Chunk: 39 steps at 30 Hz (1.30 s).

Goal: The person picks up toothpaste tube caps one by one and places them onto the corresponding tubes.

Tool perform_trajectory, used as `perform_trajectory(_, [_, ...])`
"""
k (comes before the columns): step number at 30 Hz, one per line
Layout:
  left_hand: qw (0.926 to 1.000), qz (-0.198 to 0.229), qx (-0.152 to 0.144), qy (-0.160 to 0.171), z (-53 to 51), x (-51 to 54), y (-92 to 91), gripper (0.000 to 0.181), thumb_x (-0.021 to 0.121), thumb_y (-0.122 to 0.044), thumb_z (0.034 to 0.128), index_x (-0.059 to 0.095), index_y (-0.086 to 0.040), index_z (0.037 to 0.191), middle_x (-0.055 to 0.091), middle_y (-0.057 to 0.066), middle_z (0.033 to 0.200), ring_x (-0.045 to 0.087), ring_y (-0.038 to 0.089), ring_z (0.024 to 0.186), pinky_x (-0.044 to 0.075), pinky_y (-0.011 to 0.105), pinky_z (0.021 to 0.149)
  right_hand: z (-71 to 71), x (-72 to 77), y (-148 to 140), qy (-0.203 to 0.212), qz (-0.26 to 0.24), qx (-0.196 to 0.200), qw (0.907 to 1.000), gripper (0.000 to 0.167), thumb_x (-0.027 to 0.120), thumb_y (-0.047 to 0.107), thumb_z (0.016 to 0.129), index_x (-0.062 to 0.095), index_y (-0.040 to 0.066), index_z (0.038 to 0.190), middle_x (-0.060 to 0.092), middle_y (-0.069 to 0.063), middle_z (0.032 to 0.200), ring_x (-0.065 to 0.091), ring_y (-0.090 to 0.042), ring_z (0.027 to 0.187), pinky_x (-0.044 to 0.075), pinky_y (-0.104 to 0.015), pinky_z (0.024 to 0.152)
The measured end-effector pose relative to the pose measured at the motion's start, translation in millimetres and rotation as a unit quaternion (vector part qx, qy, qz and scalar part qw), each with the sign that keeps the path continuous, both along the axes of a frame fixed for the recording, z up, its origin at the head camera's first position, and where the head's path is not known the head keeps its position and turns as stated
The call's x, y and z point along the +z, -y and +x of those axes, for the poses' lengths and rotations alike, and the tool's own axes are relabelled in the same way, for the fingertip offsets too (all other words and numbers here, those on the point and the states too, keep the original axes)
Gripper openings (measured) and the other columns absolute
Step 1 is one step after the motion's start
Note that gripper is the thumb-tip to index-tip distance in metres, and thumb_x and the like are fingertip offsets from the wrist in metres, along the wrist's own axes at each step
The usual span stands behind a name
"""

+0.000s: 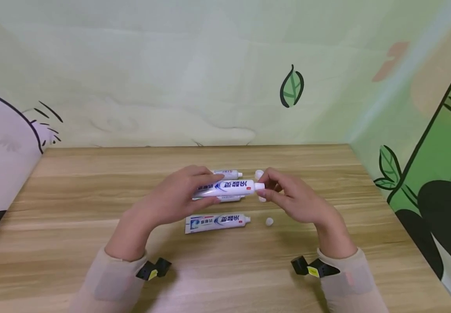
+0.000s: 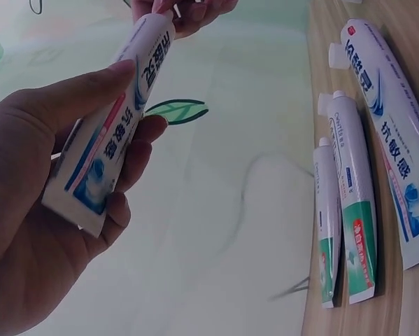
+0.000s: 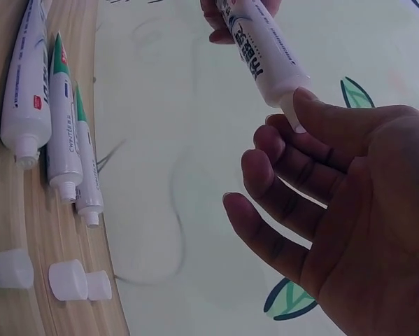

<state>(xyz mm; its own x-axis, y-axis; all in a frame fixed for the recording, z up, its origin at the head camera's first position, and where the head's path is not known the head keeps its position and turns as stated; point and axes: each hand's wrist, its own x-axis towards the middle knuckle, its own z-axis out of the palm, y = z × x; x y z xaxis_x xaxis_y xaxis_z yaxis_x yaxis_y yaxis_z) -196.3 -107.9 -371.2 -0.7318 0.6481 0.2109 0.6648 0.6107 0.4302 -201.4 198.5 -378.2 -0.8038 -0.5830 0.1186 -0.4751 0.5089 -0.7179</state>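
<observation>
My left hand (image 1: 172, 198) grips a white and blue toothpaste tube (image 1: 231, 187) around its body, thumb on one side and fingers on the other. The tube is raised above the table, its capped end toward the right. At that end my right hand (image 1: 297, 196) pinches the white cap (image 3: 292, 115) between thumb and index finger, the other fingers loosely bent. Below lie a matching uncapped tube (image 1: 217, 221) and two smaller green-ended tubes, a middle one (image 2: 352, 196) and a thin one (image 2: 327, 217), both uncapped. In the head view my left hand and the raised tube partly cover these two.
Three loose white caps lie right of the tube nozzles: a near cap (image 1: 269, 221), a middle cap (image 3: 68, 280) and a small cap (image 3: 98, 285). The wooden table (image 1: 92, 182) meets a cartoon-printed wall (image 1: 151, 87) at its far edge.
</observation>
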Motion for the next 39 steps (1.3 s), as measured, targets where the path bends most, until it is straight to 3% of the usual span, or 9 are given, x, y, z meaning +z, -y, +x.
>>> perform_trajectory(12, [0.9997,0.011,0.02,0.007,2.8,9.2,11.7,0.055,0.078,-0.036,0.0941,0.065,-0.012,0.142,0.068,0.006,0.13,0.064,0.022,0.118,0.054,0.045,0.103,0.5,4.1,-6.2,-0.016,-0.002,0.011,0.9998,0.003,0.062,0.012,0.104,0.061,0.015,0.105,0.065,0.003,0.088,0.061,-0.019,0.083,0.052,-0.029,0.074])
perform_trajectory(19, [0.9997,0.004,0.022,0.005,4.7,15.1,15.7,0.055,0.078,-0.036,0.0941,0.064,-0.013,0.143,0.067,0.007,0.133,0.063,0.023,0.121,0.053,0.045,0.104,2.5,6.8,-9.2,-0.019,0.001,-0.002,0.9998,0.005,0.062,0.012,0.104,0.062,0.017,0.106,0.067,0.004,0.088,0.06,-0.019,0.084,0.052,-0.03,0.074])
perform_trajectory(25, [0.9999,0.01,0.013,-0.002,5.6,18.0,18.3,0.052,0.075,-0.034,0.096,0.064,-0.012,0.142,0.068,0.006,0.131,0.063,0.022,0.118,0.053,0.046,0.103,3.0,8.9,-10.6,-0.028,0.005,-0.003,0.9996,0.005,0.063,0.011,0.103,0.063,0.016,0.105,0.068,0.004,0.089,0.061,-0.019,0.085,0.052,-0.03,0.075])
perform_trajectory(34, [0.9998,-0.007,0.013,0.012,6.4,17.8,18.3,0.053,0.074,-0.035,0.0967,0.062,-0.013,0.144,0.067,0.006,0.136,0.062,0.023,0.122,0.052,0.047,0.106,4.0,10.4,-11.3,-0.028,0.012,-0.004,0.9995,0.003,0.062,0.015,0.105,0.064,0.012,0.105,0.067,0.003,0.088,0.06,-0.019,0.084,0.052,-0.029,0.076])
perform_trajectory(39, [0.9995,0.001,0.007,0.029,6.6,19.4,19.4,0.053,0.075,-0.035,0.0958,0.063,-0.014,0.143,0.068,0.003,0.134,0.063,0.019,0.113,0.054,0.043,0.098,5.5,11.5,-12.1,-0.025,0.014,-0.013,0.9995,0.004,0.062,0.017,0.105,0.064,0.013,0.104,0.069,0.001,0.089,0.06,-0.021,0.085,0.052,-0.031,0.077])
